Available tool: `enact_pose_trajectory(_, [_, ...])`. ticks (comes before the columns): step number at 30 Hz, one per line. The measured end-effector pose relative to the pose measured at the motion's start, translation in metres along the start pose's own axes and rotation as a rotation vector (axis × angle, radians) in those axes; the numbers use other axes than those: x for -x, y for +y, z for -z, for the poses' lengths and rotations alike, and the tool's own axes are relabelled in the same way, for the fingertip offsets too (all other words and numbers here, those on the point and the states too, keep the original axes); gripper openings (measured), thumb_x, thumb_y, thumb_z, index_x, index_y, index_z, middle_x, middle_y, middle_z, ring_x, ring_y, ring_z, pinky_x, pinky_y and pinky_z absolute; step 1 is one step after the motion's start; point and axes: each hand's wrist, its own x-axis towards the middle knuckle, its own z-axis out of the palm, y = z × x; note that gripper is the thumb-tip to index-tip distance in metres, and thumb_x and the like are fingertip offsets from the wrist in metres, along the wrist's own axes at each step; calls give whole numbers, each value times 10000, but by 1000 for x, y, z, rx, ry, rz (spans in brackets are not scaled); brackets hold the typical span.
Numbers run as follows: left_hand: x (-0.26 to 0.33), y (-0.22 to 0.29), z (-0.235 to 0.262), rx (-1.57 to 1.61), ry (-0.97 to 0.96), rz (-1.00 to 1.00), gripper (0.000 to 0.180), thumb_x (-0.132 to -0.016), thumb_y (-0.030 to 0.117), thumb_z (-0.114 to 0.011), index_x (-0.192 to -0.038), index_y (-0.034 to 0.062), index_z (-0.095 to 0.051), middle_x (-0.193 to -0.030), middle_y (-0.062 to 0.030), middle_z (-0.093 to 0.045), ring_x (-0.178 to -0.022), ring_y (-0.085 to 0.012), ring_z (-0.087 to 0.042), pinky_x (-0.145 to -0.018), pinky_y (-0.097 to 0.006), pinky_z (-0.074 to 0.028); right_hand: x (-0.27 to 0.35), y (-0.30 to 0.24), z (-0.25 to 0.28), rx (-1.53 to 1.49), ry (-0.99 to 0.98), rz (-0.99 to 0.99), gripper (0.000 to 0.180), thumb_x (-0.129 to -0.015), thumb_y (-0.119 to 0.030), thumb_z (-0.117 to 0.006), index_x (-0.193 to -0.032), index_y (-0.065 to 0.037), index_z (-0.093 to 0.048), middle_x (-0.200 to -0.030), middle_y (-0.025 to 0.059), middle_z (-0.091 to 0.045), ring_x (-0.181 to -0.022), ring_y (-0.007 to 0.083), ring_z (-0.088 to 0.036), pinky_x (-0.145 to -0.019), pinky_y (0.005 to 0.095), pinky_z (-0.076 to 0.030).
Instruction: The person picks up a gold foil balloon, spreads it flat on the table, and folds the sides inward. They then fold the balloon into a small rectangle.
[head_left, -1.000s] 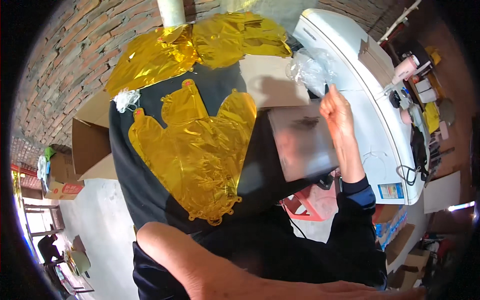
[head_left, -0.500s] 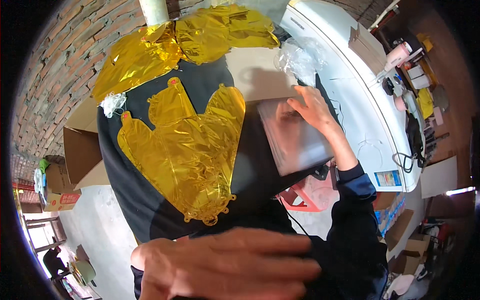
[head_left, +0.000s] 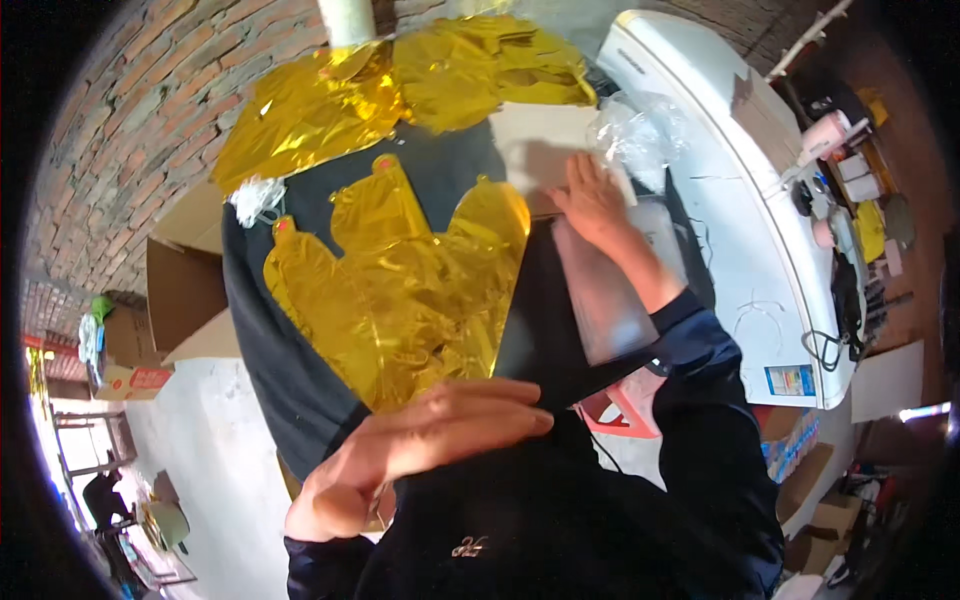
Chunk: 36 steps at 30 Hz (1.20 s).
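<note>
My left hand (head_left: 425,440) is raised at the near end of a flat, uninflated gold foil balloon (head_left: 400,290) and hides its lower tip. Its fingers are stretched out with nothing in them. Fingers apart, my right hand (head_left: 592,205) lies palm down on a beige cardboard sheet (head_left: 535,150). My right wrist passes over a stack of clear plastic bags (head_left: 610,300). Crumpled clear plastic (head_left: 645,135) sits to the right of that hand. All this lies on a black cloth (head_left: 535,300).
More gold foil balloons (head_left: 310,125) are heaped along the far edge, beside a white pipe (head_left: 347,25). White string (head_left: 257,200) lies at the left edge. A white appliance (head_left: 740,220) stands to the right, an open cardboard box (head_left: 185,290) to the left, a pink stool (head_left: 632,405) below.
My right hand has moved from the plastic bags up and left onto the cardboard sheet. My left hand has risen toward the balloon's near end. The whole view has shifted slightly.
</note>
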Motion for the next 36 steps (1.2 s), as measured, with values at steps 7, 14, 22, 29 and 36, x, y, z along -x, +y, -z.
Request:
enact_pose_trajectory(7, [22, -5, 7, 144, 250, 107, 1118, -969, 865, -105, -1400, -24, -630, -1291, -327, -665, -1305, -474, -573, -1184, -570, -342, -6, 12, -11, -21, 247, 132, 559, -946, -400, -714, -1301, 7, -572, -1379, 223, -593, -1279, 427, -569, -1029, 497, -493])
enact_pose_trajectory(14, [44, -4, 50, 10, 229, 262, 1041, -995, 816, -342, -1441, -99, -560, -1426, -231, -621, -1382, -314, -539, -1154, -432, -384, -9, 15, -10, -103, 345, 225, 430, -873, -298, -799, -1119, 19, -645, -1184, 184, -663, -1137, 389, -624, -947, 475, -519])
enact_pose_trajectory(22, [43, -40, 68, -860, 283, 273, 400, -960, 159, -715, -1309, -29, -658, -1325, -191, -665, -1252, -349, -606, -1069, -422, -477, 2, -10, 16, -252, 315, 254, 236, -875, -171, -791, -994, -47, -629, -1008, 122, -691, -1022, 365, -651, -852, 481, -521])
enact_pose_trajectory(29, [44, -91, 78, -1232, 109, 168, 434, -913, 132, -764, -1313, -2, -662, -1363, -198, -618, -1312, -389, -566, -1102, -460, -459, 43, -49, 14, -571, 240, 115, 232, -950, -236, -761, -964, -68, -602, -828, 124, -725, -705, 351, -706, -676, 500, -538])
enact_pose_trajectory(36, [14, -122, 126, -1335, 146, 135, 510, -996, 236, -697, -1445, 33, -566, -1551, -192, -491, -1473, -393, -434, -1182, -477, -386, 48, -64, 23, -284, 93, 16, 343, -945, -401, -747, -956, -84, -618, -809, 127, -728, -792, 373, -713, -713, 510, -531])
